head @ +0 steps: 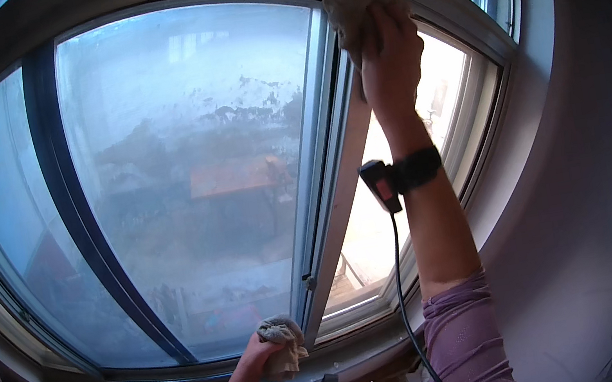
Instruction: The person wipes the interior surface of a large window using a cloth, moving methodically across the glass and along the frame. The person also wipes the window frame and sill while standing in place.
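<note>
My right hand (pixel 393 62) is raised to the top of a sliding window and presses a grey-beige cloth (pixel 350 9) against the upper corner of the sash frame (pixel 325 123). Lower down, my left hand (pixel 255 357) grips a second, bunched cloth (pixel 283 345) near the bottom of the window, just above the sill. Between the two hands spans a hazy glass pane (pixel 181 150). Each wrist wears a black strap; the right one carries a small device (pixel 381 185) with a cable.
To the right of the sash is a bright gap (pixel 370 223) giving onto the outdoors. A dark vertical frame bar (pixel 82 183) divides the glass on the left. Below runs the window sill (pixel 344 366); a plain wall (pixel 557 201) stands at right. The cable (pixel 402 295) hangs beside my right arm.
</note>
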{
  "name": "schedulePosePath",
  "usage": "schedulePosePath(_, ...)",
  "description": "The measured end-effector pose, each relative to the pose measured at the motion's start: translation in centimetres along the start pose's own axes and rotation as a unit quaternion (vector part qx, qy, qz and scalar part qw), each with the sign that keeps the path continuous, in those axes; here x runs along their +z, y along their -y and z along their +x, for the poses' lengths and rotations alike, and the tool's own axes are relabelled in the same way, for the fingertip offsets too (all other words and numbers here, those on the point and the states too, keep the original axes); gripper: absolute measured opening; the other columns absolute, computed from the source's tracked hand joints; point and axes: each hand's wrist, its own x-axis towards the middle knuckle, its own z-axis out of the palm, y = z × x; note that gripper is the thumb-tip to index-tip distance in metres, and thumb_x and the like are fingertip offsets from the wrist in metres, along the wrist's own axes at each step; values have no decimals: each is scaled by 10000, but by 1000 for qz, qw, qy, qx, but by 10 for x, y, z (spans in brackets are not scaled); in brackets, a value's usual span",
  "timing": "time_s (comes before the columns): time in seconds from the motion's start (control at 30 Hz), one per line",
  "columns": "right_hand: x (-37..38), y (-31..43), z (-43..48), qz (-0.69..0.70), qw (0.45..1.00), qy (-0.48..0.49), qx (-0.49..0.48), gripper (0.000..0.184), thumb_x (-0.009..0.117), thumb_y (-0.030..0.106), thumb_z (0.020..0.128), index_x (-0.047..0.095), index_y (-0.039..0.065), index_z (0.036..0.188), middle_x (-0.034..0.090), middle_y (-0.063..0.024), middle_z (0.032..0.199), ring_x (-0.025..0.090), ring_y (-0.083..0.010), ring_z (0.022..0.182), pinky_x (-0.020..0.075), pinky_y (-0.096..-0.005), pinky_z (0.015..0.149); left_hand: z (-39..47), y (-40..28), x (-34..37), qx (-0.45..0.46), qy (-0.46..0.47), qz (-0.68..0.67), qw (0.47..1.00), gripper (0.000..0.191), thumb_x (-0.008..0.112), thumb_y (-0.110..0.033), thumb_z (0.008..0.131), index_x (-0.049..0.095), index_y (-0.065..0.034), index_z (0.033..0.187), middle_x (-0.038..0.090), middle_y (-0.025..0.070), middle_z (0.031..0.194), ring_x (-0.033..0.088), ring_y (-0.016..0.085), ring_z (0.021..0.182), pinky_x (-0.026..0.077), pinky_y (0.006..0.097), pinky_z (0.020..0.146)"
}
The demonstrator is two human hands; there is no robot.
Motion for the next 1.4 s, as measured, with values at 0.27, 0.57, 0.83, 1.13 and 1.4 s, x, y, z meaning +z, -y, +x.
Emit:
schedulePosePath(0.27, -13, 1, -29, -89, 992, 79, -48, 503, 697, 86, 825, 595, 138, 1315, 515, -142, 1373, 528, -361, 1130, 422, -478, 1019, 4, 19, -28, 0, -45, -36, 998, 216, 583, -87, 812, 586, -1, 1010, 655, 139, 979, 676, 257, 854, 586, 378, 771)
schedulePosePath(0.57, -3, 1, -65, -29, 992, -22, -119, 473, 730, -31, 720, 643, 73, 1172, 618, -175, 1139, 680, -372, 965, 577, -483, 825, 7, -4, -28, 5, -29, -9, 1000, 321, 681, -127, 797, 641, -7, 1092, 686, 108, 1028, 675, 209, 894, 568, 350, 817)
schedulePosePath(0.83, -48, 52, -247, -17, 995, 91, -30, 588, 798, 63, 698, 626, 156, 1252, 461, -137, 1346, 444, -355, 1262, 415, -466, 1041, 100, -165, 39, 333, 129, 135, 924, 539, 779, -93, 818, 563, -64, 1311, 626, 68, 1224, 603, 175, 1121, 521, 349, 937)
schedulePosePath(1.13, -131, 69, -403, 123, 930, 301, 171, 503, 725, -128, 687, 661, 78, 1142, 557, -121, 1210, 589, -301, 1088, 518, -361, 930, 199, -287, 201, 705, -13, 374, 602, 584, 621, -21, 761, 518, 18, 1335, 538, 224, 1352, 538, 418, 1227, 434, 476, 1059)
schedulePosePath(1.4, -281, 52, -501, 97, 700, 104, 700, 433, 603, -25, 875, 554, -17, 1305, 607, -93, 1235, 594, -195, 1097, 477, -316, 981, 222, -145, 139, 745, -91, 339, 568, 634, 807, -122, 710, 553, -107, 1291, 537, 155, 1352, 525, 369, 1239, 446, 455, 1038)
